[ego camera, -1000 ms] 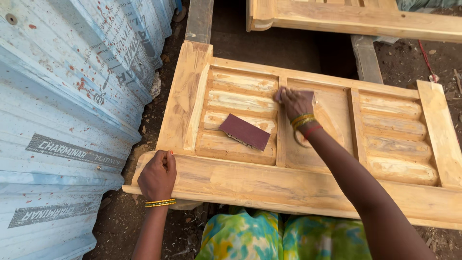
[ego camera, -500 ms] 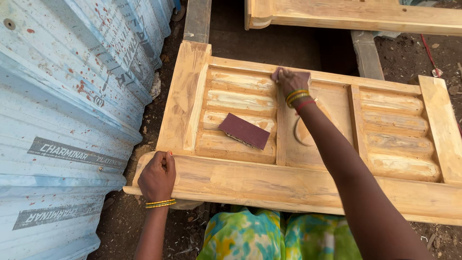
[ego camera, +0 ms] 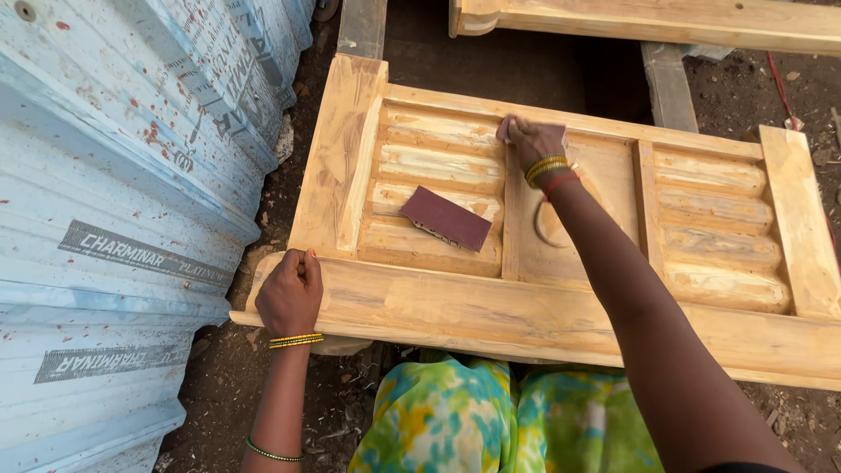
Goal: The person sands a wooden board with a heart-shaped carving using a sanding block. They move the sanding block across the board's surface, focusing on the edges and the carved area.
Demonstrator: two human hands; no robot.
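A pale carved wooden door panel (ego camera: 561,307) lies flat in front of me. My left hand (ego camera: 289,293) grips its near left corner, fingers curled over the edge. My right hand (ego camera: 533,140) reaches to the far side of the upright middle rail and presses a small piece of sandpaper against the wood there. A loose maroon sheet of sandpaper (ego camera: 445,217) lies on the ribbed left section of the panel, between my two hands.
Blue corrugated sheets (ego camera: 114,193) lean along the left. Another wooden frame (ego camera: 648,19) lies across the top, with grey planks (ego camera: 361,26) beneath. Dirt ground (ego camera: 263,219) shows around the panel. My green and yellow patterned clothing (ego camera: 473,416) is at the bottom.
My right hand has slid away from me along the middle rail toward the panel's far edge. The left hand and the loose sandpaper sheet have stayed put.
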